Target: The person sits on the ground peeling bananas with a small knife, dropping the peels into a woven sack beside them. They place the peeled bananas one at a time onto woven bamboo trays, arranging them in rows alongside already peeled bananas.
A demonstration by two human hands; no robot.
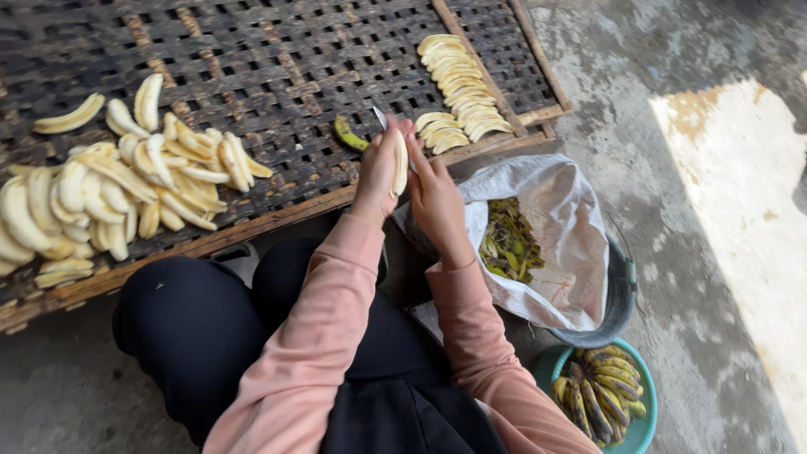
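You sit before one woven drying rack (277, 59) on the floor, carrying a large heap of peeled bananas (109, 189) at its left, too many to count, and a neat row of about a dozen slices (461, 84) at its right, with one green peel (350, 133) between. To your right stand one bucket lined with a sack (580, 252) of peels and one teal bowl (643, 424) of unpeeled bananas. Your left hand (378, 172) is curled around one peeled banana (400, 161), held just over the rack's near edge, its long axis running away from you, while your right hand (433, 189) presses against it with a knife blade (380, 118); its grip is hidden.
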